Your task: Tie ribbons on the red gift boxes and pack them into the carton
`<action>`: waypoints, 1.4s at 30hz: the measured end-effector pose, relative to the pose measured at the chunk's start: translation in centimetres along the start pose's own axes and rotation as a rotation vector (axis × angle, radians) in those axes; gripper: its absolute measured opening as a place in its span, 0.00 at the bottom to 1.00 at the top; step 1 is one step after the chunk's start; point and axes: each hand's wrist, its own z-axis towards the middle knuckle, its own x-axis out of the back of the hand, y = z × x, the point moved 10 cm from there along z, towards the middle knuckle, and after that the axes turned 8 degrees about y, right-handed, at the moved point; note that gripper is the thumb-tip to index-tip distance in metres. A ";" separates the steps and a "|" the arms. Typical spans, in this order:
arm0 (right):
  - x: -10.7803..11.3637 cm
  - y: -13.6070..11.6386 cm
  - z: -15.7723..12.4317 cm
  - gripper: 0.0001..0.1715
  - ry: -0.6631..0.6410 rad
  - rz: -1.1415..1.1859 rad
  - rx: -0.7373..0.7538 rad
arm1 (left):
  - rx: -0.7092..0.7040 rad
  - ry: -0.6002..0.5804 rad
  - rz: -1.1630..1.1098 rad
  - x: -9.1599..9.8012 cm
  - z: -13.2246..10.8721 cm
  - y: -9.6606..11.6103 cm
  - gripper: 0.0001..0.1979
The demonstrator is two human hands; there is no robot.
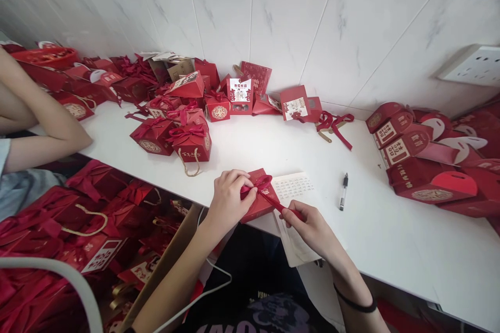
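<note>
A small red gift box (256, 210) lies at the table's front edge before me, with a dark red ribbon (269, 196) looped into a bow on its top. My left hand (231, 195) rests over the box and pinches the bow's left loop between thumb and fingers. Off to the right, my right hand (308, 223) grips a ribbon tail drawn out taut from the bow. Beneath my right hand lies an open notebook (294, 187) with handwritten lines, partly covered by the hand and the box.
A black-capped pen (344, 191) lies right of the notebook. Tied red boxes (191, 143) stand left of centre, loose ribbons (335, 125) near the wall, and untied boxes (429, 182) at right. A carton (172, 255) full of boxes is below left. Another person's arm (47, 109) leans on the table.
</note>
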 end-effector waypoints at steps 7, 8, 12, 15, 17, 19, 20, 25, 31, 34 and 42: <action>5.1 -3.5 3.4 0.27 0.365 -0.257 0.053 | 0.022 0.082 -0.170 1.5 -0.1 -0.3 0.06; 4.5 -4.4 4.3 0.28 0.349 -0.330 0.072 | 0.045 0.151 -0.162 2.3 -0.2 -0.6 0.07; 0.6 -6.5 6.6 0.33 0.162 -0.478 0.137 | 0.185 0.197 -0.011 3.5 -1.1 -2.2 0.09; -0.4 -6.5 6.6 0.33 0.136 -0.489 0.104 | 0.242 0.053 -0.017 2.2 -1.5 -2.6 0.12; -0.4 -5.8 6.3 0.32 0.143 -0.473 0.048 | 0.262 0.011 -0.057 1.6 -1.5 -2.7 0.13; -0.2 -5.3 6.0 0.30 0.167 -0.435 0.021 | 0.288 -0.011 -0.101 1.2 -1.5 -2.8 0.13; -0.1 -5.2 5.9 0.27 0.182 -0.403 0.022 | 0.304 -0.018 -0.122 1.0 -1.5 -2.9 0.14; 0.0 -5.0 5.7 0.18 0.235 -0.126 0.077 | 0.361 -0.003 -0.165 0.7 -1.7 -3.4 0.13; -0.2 -4.3 4.8 0.16 0.285 0.052 0.161 | 0.384 0.116 -0.199 1.0 -2.3 -3.5 0.11; 1.9 -6.7 1.7 0.12 0.615 -0.136 0.393 | 0.417 0.073 -0.265 0.8 -2.2 -4.1 0.11; -7.3 -11.3 -3.1 0.09 0.321 -0.488 0.945 | 0.417 -0.128 -0.532 0.0 -0.7 -5.1 0.13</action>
